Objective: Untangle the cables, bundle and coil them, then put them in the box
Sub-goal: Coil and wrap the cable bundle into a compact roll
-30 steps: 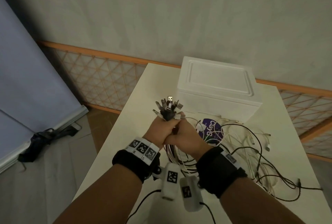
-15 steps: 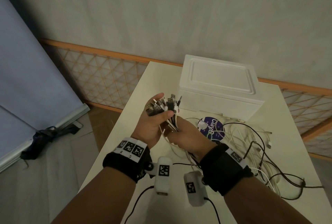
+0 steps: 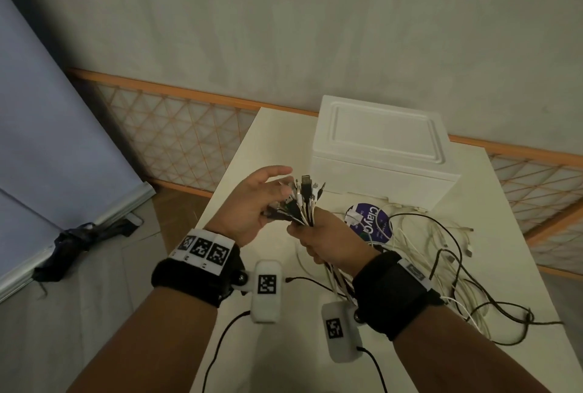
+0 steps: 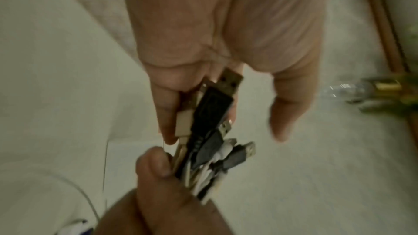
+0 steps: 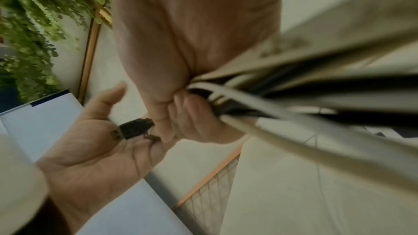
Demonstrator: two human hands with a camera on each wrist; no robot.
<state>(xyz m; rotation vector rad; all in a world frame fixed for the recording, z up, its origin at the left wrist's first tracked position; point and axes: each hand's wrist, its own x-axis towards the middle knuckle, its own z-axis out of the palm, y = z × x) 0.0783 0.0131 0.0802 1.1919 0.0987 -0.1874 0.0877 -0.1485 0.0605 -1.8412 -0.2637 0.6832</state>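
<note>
A bundle of black and white cables [image 3: 304, 203] stands up from my right hand [image 3: 320, 236], which grips it just below the plugs. The plug ends [image 4: 212, 113] fan out above that fist. My left hand [image 3: 263, 195] is spread beside them with relaxed fingers, and a black plug [image 5: 135, 128] lies against its palm [image 5: 90, 142]. In the right wrist view the cable strands [image 5: 294, 99] run out of my fist [image 5: 181, 113] toward the camera. The rest of the cables [image 3: 441, 253] trail in a loose tangle on the table. The white foam box [image 3: 378, 152] stands behind with its lid on.
A purple round label or disc [image 3: 373, 222] lies under the tangle in front of the box. The cream table [image 3: 277, 140] has its left edge close to my left arm, with floor below. A lattice screen [image 3: 176, 137] runs behind the table.
My left hand has let go of the plug ends and opened out to the left. My right hand keeps hold of the bundle, whose plugs now fan apart.
</note>
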